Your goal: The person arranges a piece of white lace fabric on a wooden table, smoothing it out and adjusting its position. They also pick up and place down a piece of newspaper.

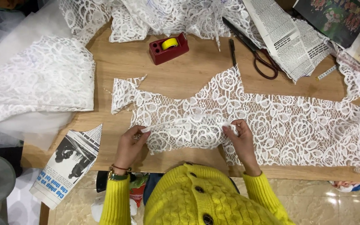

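The cut piece of white lace (271,121) lay flat on the wooden table (188,75), and its long axis ran from left to right across the view, with the bigger part reaching far to the person's right side. The near edge, close to the yellow sweater (192,200), was lifted a little between both hands.

The left hand (131,143) pinched a narrow white strip (176,124) of the lace edge between thumb and fingertips, fingers pressed together. The right hand (239,139) pinched the other end of the same strip, also with fingers closed on it. The strip was stretched between the two grips, nearly parallel to the long axis of the lace. Both hands were about equally near to the strip; most of the lace lay away from the person and to the right of the right hand.

Behind the lace stood a red tape dispenser (168,48) with a yellow roll, and the scissors (253,48) lay well apart, near a newspaper sheet (288,37). Folded lace fabric (42,79) rested at the left. A cut newspaper pattern (69,162) hung over the near left table edge.
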